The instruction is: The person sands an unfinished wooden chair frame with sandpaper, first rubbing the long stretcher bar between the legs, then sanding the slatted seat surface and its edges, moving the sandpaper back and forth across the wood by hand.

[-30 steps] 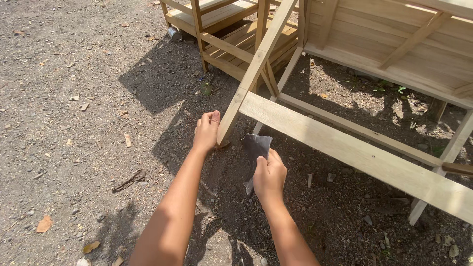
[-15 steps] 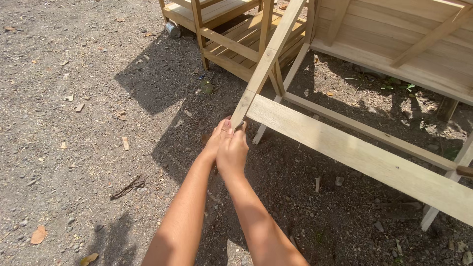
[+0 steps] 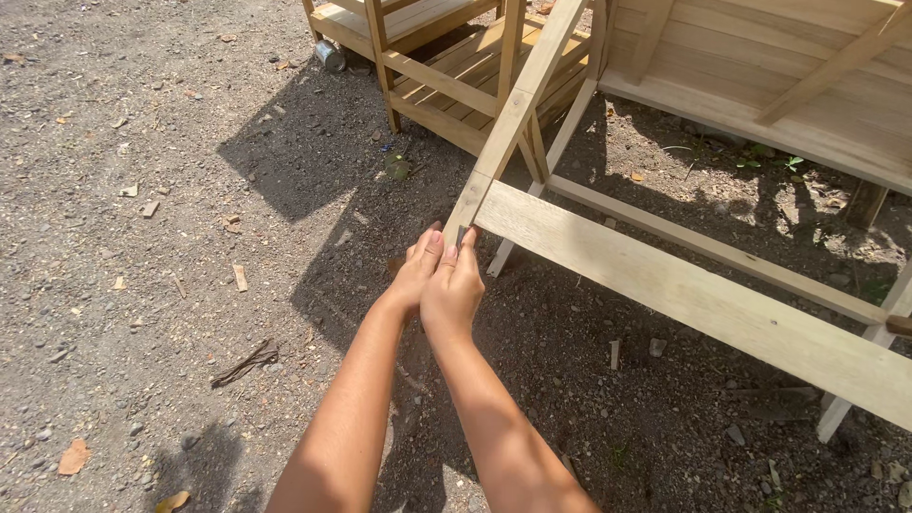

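A pale, unfinished wooden frame lies on gravel. Its slanted leg [image 3: 518,104] comes down to a foot just above my hands, where it meets a wide cross board [image 3: 684,285]. My left hand [image 3: 416,274] and my right hand [image 3: 454,293] are pressed side by side at that foot, fingers pointing up. A dark sliver of sandpaper [image 3: 463,234] shows at my right fingertips, against the end of the leg. The rest of the sheet is hidden by my hands. My left fingers rest against the leg's foot.
More slatted wooden furniture [image 3: 427,57] stands behind, with a small metal can [image 3: 330,55] beside it. A dark twig [image 3: 245,363], wood chips and dry leaves [image 3: 72,457] are scattered on the gravel at left. A thin rail [image 3: 703,242] runs behind the cross board.
A second ago my right hand held the grey sandpaper sheet open below the leg. It has since moved up beside my left hand at the leg's foot, covering most of the sheet.
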Action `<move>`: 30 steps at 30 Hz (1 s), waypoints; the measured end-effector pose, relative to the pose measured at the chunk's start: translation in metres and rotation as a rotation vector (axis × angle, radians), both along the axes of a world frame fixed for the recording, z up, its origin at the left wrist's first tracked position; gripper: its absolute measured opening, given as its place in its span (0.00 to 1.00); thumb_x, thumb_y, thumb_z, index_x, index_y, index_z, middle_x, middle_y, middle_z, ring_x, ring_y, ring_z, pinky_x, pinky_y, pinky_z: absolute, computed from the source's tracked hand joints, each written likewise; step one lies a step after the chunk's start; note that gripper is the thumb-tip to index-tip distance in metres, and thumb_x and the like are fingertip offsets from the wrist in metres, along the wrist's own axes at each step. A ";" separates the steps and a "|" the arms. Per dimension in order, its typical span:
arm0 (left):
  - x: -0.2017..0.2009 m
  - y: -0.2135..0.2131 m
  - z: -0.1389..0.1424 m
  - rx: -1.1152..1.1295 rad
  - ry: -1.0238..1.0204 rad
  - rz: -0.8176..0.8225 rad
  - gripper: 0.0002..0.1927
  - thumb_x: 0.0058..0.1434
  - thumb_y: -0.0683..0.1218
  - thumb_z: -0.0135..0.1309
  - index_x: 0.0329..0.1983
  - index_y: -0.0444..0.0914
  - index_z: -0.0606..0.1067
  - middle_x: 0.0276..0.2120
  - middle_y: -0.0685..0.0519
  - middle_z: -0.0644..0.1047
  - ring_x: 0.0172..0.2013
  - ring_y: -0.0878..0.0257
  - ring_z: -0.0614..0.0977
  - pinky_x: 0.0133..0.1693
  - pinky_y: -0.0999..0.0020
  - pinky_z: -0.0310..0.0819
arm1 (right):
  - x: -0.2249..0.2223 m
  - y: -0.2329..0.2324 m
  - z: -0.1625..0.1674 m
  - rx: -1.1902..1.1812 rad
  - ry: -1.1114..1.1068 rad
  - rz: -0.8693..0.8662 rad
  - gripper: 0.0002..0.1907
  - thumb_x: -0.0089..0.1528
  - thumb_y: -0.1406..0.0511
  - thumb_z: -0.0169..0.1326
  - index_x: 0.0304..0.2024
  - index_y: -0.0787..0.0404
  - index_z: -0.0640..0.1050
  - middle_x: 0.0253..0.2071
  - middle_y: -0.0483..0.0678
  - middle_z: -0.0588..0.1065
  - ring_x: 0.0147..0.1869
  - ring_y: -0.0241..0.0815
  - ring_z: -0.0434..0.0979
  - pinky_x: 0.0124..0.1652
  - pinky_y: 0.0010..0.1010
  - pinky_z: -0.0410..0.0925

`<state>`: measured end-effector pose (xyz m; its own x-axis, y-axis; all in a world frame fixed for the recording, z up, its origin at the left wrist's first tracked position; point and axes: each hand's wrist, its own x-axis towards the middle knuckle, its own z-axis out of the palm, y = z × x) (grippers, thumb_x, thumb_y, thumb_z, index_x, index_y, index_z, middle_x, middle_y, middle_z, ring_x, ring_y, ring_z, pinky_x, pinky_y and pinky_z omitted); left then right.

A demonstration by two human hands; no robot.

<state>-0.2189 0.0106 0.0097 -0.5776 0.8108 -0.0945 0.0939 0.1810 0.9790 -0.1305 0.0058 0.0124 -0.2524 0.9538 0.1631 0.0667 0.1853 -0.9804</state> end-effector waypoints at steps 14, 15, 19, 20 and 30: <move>-0.003 -0.002 0.000 -0.059 -0.058 -0.018 0.49 0.57 0.78 0.30 0.79 0.54 0.46 0.76 0.47 0.48 0.73 0.47 0.57 0.68 0.52 0.57 | 0.013 -0.023 0.017 0.190 -0.087 0.140 0.28 0.72 0.63 0.37 0.73 0.71 0.58 0.73 0.68 0.59 0.75 0.63 0.58 0.67 0.45 0.58; -0.003 -0.002 0.001 -0.045 -0.044 -0.025 0.49 0.59 0.77 0.29 0.79 0.53 0.46 0.76 0.46 0.48 0.73 0.46 0.56 0.68 0.51 0.57 | 0.015 -0.026 0.016 0.349 -0.091 0.148 0.30 0.72 0.65 0.37 0.75 0.73 0.53 0.77 0.70 0.50 0.79 0.65 0.47 0.70 0.47 0.51; -0.005 -0.004 -0.001 -0.053 -0.030 -0.026 0.48 0.60 0.77 0.30 0.79 0.52 0.46 0.76 0.45 0.49 0.74 0.48 0.56 0.69 0.52 0.56 | 0.016 -0.027 0.010 -0.036 0.041 0.167 0.28 0.73 0.63 0.36 0.75 0.66 0.58 0.75 0.66 0.58 0.78 0.60 0.58 0.70 0.43 0.57; -0.005 -0.004 -0.002 -0.039 -0.040 -0.023 0.48 0.61 0.77 0.30 0.79 0.51 0.47 0.76 0.45 0.50 0.74 0.47 0.57 0.69 0.52 0.56 | 0.016 -0.027 0.010 -0.249 0.060 0.193 0.29 0.73 0.61 0.35 0.76 0.63 0.60 0.72 0.67 0.64 0.76 0.61 0.64 0.69 0.43 0.60; -0.007 -0.005 0.000 -0.015 -0.142 -0.036 0.49 0.59 0.77 0.33 0.79 0.53 0.43 0.77 0.47 0.47 0.74 0.47 0.56 0.68 0.52 0.56 | 0.012 -0.021 0.039 -0.395 -0.037 0.195 0.27 0.74 0.61 0.33 0.71 0.67 0.65 0.70 0.67 0.70 0.73 0.62 0.71 0.69 0.42 0.64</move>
